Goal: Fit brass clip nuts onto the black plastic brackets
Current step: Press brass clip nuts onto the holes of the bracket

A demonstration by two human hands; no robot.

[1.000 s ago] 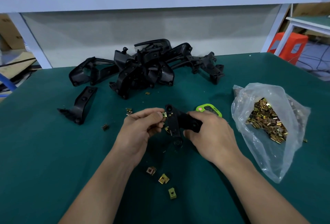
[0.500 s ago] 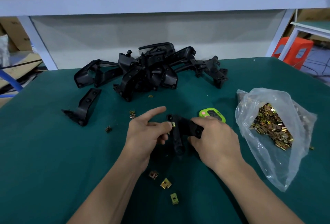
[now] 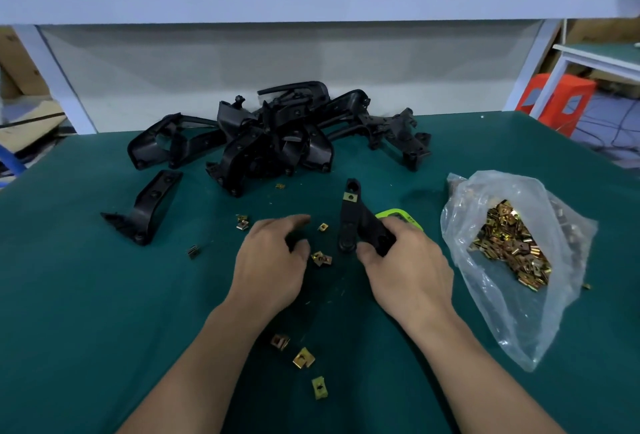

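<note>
Brass clip nut (image 3: 349,196) fitted, left hand (image 3: 270,260) has let go, fingers loose; right hand (image 3: 408,271) grips bracket (image 3: 348,222).

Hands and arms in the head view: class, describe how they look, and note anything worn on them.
The left hand and right hand are bare: no gloves, and no rings show on the fingers. The left forearm and right forearm are bare too, with no sleeve, watch or band in view down to the picture's lower edge.
</note>
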